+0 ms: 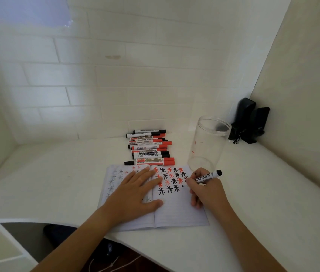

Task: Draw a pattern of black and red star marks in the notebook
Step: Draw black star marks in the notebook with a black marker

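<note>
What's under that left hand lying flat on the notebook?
The left hand lies flat across the open notebook, over its centre fold. Faint star marks show on the left page around the fingers. Whatever is drawn directly beneath the palm is covered and cannot be seen.

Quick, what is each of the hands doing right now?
Left hand: open, fingers flat, pressing on the notebook.
Right hand: gripping a black marker, tip at the page.
</note>
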Tool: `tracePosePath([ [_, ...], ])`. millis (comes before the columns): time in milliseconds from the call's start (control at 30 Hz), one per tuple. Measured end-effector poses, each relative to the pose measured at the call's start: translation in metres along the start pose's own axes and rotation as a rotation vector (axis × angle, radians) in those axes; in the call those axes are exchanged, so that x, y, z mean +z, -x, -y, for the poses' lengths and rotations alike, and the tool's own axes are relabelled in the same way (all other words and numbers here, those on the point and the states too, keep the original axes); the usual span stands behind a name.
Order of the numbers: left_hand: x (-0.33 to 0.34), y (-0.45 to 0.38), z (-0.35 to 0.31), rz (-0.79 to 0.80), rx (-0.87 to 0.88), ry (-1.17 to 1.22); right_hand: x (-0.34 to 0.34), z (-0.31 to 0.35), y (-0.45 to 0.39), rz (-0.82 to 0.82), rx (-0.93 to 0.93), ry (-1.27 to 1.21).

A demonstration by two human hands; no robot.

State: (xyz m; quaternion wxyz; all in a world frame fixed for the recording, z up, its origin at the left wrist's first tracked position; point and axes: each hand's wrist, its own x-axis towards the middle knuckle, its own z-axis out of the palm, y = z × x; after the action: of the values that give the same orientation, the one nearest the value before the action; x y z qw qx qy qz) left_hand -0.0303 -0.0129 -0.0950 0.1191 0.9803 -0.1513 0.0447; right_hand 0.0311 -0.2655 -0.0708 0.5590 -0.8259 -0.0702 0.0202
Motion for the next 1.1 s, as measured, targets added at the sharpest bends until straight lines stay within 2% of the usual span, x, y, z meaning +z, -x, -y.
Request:
tracePosePath([
  [500, -0.0019, -0.0002, -0.0017, 0.01, -0.011, 0.013, 0.0005, -0.0007, -0.0002, 0.015, -0.006, 0.043],
  [800, -0.0012, -0.0002, -0.0009, 0.009, -0.015, 0.011, -0.0012, 0.0001, -0.0007, -0.057, 0.011, 0.084],
  [1100, 0.0003, -0.0008, 0.0002, 0.001, -0.011, 0.013, 0.0024, -0.0008, -0.0014, -0.042, -0.015, 0.074],
])
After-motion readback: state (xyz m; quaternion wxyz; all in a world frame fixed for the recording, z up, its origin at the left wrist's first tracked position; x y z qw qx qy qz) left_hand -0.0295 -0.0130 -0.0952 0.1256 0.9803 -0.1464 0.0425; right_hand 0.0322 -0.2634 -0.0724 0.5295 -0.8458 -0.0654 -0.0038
